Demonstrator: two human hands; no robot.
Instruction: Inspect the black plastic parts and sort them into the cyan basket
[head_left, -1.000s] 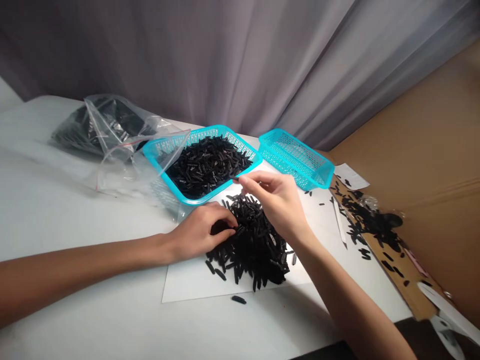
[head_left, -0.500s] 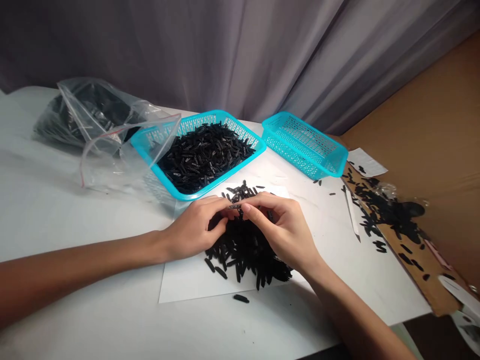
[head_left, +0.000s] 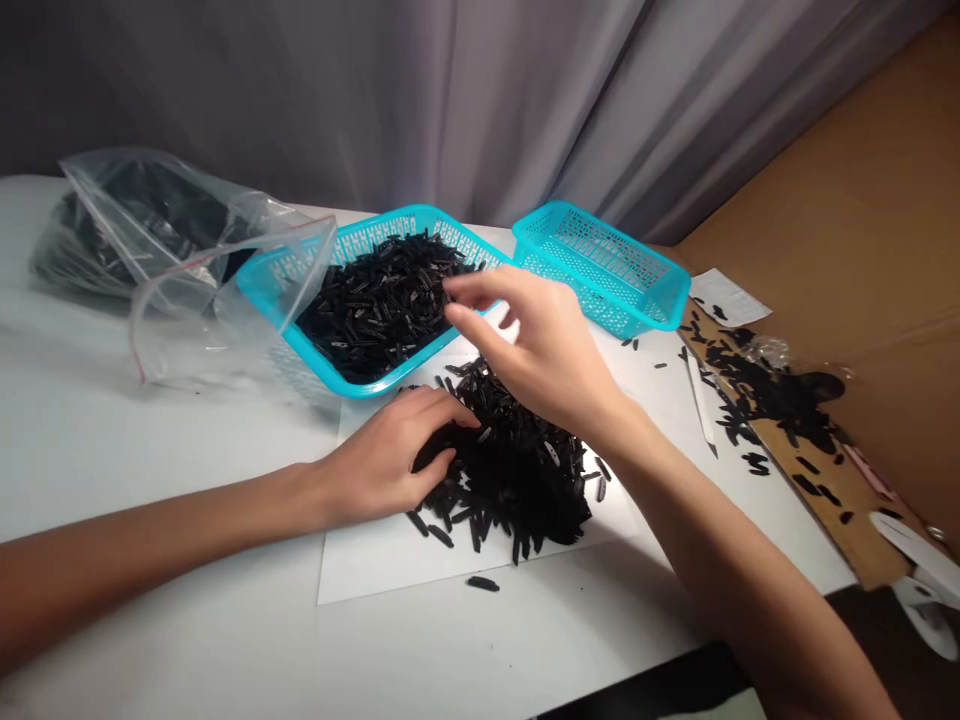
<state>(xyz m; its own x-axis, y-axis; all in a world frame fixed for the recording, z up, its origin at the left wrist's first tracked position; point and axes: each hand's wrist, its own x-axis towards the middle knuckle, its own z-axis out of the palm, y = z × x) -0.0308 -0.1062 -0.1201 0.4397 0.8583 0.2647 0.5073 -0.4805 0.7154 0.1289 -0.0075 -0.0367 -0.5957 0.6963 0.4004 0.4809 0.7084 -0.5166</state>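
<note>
Over the right part of the full basket hovers the right hand; it looks released, thumb and forefinger parted above the black pieces heaped inside; its forearm slants back toward the viewer, past the right edge of the pile; nearer the viewer and to its left, the left hand rests against the left side of that pile, fingers curled round it; whether it grasps a piece I cannot tell, since its tips meet solid black.

Between the two forearms, the pile lies on a white sheet, whose near left corner shows below the left hand; strays lie loose at the pile's edges, and a lone piece lies on the desk, off the sheet, nearer the viewer than either hand.

Beyond the left hand, left of the full basket, slumps a clear bag with dark contents, its mouth overlapping the basket's rim in view; just right of the right hand and beyond it stands the other basket; farther right come a white stick with a dark tip, a slip and a scatter of black bits on cardboard; behind everything hangs a curtain.
</note>
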